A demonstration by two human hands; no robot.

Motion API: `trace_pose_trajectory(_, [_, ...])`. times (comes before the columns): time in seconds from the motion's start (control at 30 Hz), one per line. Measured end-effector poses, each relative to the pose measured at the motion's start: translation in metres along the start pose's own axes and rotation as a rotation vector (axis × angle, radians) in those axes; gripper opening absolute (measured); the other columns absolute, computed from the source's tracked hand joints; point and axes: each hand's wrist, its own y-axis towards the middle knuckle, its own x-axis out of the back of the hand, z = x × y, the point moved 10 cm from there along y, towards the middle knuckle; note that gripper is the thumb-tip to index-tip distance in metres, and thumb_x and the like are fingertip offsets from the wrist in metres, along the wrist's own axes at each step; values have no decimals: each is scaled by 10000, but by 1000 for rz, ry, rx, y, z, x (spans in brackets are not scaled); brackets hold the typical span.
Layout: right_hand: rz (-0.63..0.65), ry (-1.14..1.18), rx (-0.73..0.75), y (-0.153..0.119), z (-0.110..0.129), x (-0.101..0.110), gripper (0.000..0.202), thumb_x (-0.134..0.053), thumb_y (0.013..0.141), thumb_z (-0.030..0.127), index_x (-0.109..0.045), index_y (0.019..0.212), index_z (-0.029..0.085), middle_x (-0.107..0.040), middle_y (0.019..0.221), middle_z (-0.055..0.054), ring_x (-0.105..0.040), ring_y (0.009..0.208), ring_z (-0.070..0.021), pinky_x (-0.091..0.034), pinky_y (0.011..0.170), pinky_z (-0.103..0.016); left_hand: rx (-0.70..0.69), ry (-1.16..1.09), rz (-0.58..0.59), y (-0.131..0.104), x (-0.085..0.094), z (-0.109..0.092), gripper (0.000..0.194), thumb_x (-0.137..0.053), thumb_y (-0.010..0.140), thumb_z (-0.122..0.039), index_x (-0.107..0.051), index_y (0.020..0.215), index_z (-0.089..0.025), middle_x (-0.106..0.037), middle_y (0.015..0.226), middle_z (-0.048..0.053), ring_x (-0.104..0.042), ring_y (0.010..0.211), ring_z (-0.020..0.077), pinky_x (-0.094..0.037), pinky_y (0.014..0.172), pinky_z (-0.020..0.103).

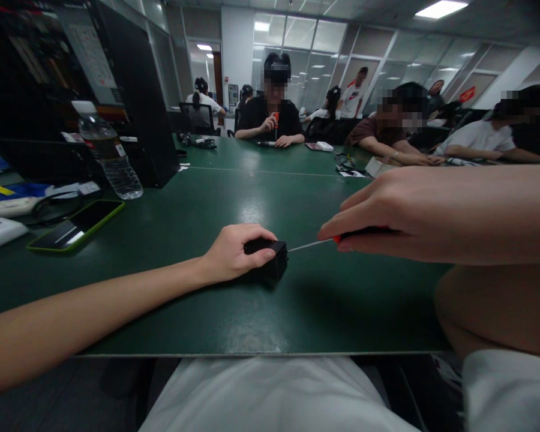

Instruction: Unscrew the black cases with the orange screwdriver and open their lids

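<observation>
A small black block-shaped object [278,261] rests on the green table, with my left hand [236,252] wrapped round its left side, thumb and fingers on it. To the right, my right hand [373,219] is closed on a screwdriver [312,245] with a red and black handle. Its thin metal shaft points left, and the tip meets or nearly meets the right face of the black object. Most of the handle is hidden by my fingers.
On the left of the green table [252,324] are a green-edged phone [78,227], a water bottle [110,153], white devices with cables and a large black case [130,90]. Several people sit round the far side, near cables and small items.
</observation>
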Motion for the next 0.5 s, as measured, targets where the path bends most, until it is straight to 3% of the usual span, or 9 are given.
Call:
trace_pose_trajectory(0.3, [-52, -51, 32, -3, 1, 6, 202, -569, 982, 182, -748, 960, 272, -719, 823, 15, -610, 693, -111, -374, 634, -318, 2, -15, -6, 0, 1, 0, 343, -595, 935, -442, -741, 991, -137, -772, 921, 76, -700, 793, 178, -493, 728, 263])
trace_pose_trajectory(0.5, [-159, 23, 165, -4, 2, 8, 278, -498, 1027, 343, -747, 922, 275, -711, 779, -5, -601, 619, -137, -392, 578, -302, -14, -12, -11, -1, 1, -1, 335, -607, 933, -428, -744, 996, -129, -769, 910, 75, -699, 792, 174, -485, 720, 252])
